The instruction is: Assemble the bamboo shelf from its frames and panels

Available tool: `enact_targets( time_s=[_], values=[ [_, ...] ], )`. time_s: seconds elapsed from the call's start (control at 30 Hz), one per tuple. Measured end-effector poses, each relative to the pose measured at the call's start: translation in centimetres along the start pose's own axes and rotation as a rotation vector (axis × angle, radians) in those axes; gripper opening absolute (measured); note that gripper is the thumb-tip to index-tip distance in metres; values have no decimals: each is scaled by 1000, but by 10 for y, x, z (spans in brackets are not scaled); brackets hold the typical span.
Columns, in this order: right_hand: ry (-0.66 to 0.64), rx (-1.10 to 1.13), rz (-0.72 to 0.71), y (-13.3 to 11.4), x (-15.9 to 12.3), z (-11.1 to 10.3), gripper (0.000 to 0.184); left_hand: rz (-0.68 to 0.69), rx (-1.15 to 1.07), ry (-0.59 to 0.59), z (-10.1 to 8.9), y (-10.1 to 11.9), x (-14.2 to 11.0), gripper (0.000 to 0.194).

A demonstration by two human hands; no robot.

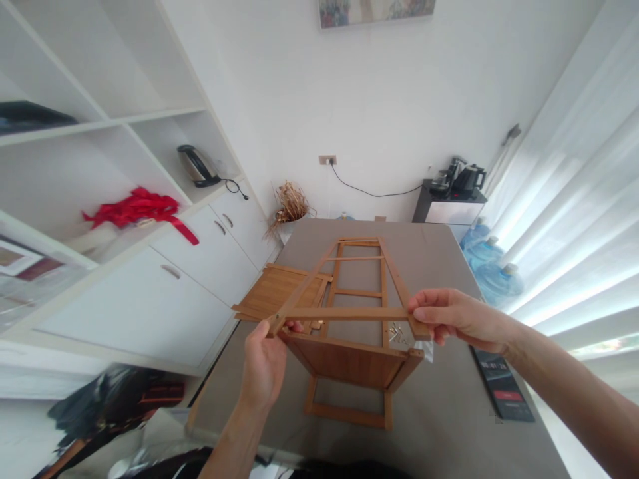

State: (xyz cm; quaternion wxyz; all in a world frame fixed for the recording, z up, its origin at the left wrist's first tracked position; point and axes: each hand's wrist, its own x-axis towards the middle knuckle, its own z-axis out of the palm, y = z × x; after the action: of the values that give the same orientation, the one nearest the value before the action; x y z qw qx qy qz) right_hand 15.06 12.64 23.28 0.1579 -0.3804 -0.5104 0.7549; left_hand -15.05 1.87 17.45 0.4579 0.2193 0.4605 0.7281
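Two bare hands share one wooden frame [349, 313] in the head view, the only one I have. The left hand [264, 369] has its grip closed around the near left corner, thumb up against the rail; the right hand [456, 316] pinches the near right corner between thumb and fingers. From my feed the frame is a long, narrow ladder shape, honey-brown and smooth, with straight flat rails and a flat near crossbar, plus a thinner bar further off. Its near end is held up over the counter [444, 406]; I cannot tell whether its far end rests on anything.

Beneath it I make out a second frame [359, 293] of similar wood, with squared rails and crossbars, and a raised rectangular panel [344, 359] showing fine grain. Left of these, flat wooden boards [279, 289] lie overlapped. Small shiny metal screws [397, 332] are scattered near a crinkled clear plastic bag [426, 349]. The counter is matt grey-brown, and a dark, flat phone [502, 386] lies on its right side.
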Motion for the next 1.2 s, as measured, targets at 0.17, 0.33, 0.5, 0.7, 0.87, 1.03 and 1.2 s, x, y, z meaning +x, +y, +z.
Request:
enact_targets(
  time_s=[0.17, 0.33, 0.5, 0.7, 0.87, 1.03, 1.2],
  values=[
    [-21, 35, -2, 1, -7, 4, 23, 87, 13, -80, -10, -5, -4, 38],
    [1, 50, 2, 0, -12, 10, 22, 106, 54, -107, -16, -7, -4, 33],
    [41, 56, -12, 0, -15, 15, 24, 161, 25, -164, -21, -9, -6, 33],
    [42, 41, -1, 3, -19, 14, 27, 169, 164, -189, -31, -11, -11, 23],
    [48, 48, -8, 8, -19, 13, 27, 176, 275, -158, -34, -16, -13, 16],
    [56, 17, -18, 13, -18, 13, 28, 214, 374, -151, -31, -17, -13, 15],
    [72, 7, -15, 11, -16, 12, 28, 178, 411, -98, -26, -15, -14, 22]
  ],
)
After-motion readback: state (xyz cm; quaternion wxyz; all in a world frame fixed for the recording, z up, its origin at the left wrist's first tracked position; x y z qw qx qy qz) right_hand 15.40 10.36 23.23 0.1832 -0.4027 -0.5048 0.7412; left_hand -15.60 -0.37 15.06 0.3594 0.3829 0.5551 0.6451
